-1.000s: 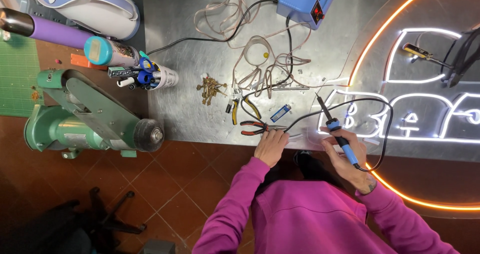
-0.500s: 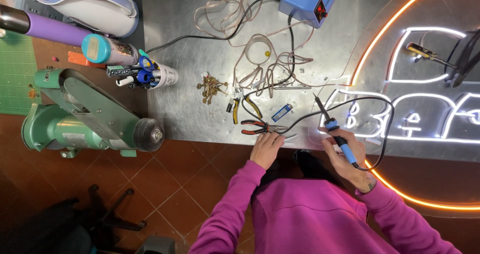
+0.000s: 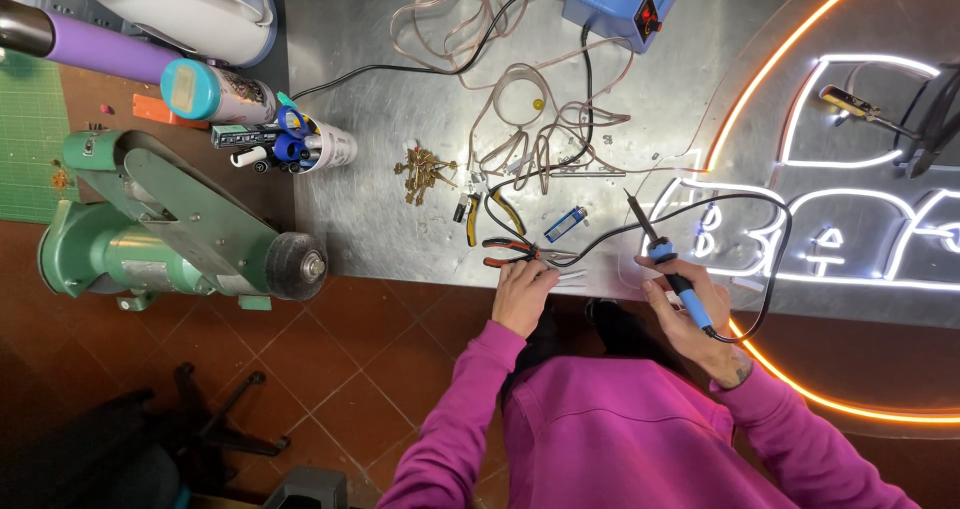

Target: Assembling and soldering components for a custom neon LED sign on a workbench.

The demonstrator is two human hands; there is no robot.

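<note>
Gripping a blue-handled soldering iron (image 3: 672, 269), the right hand (image 3: 690, 314) has its fingers curled around the grip, with the dark metal tip angled up and away over the steel table (image 3: 400, 99). The iron's black cord (image 3: 770, 269) loops off the back of the handle and swings round over the clear panel of a lit neon sign (image 3: 850, 199), whose white tubes glow inside an orange ring. The left hand (image 3: 522, 294) rests at the near edge of the table, fingers close together and bent down onto thin pale wires (image 3: 570, 274); whether it pinches them cannot be told from this view. Just beyond its fingertips lie red-handled pliers (image 3: 510, 252), and beside those a pair of yellow-handled cutters (image 3: 487, 214) and a small blue lighter (image 3: 565, 224). Both arms wear magenta sleeves (image 3: 450, 439).

Further out, a small heap of brass fittings (image 3: 420, 174) sits left of a tangle of clear cable (image 3: 530, 129). At the far edge stands the blue soldering station (image 3: 620, 4). Off to the left are a white cup of pens and scissors (image 3: 300, 147), a spray can with a teal cap (image 3: 215, 91) lying on its side, a purple tube (image 3: 110, 57), and a green belt sander (image 3: 160, 234).
</note>
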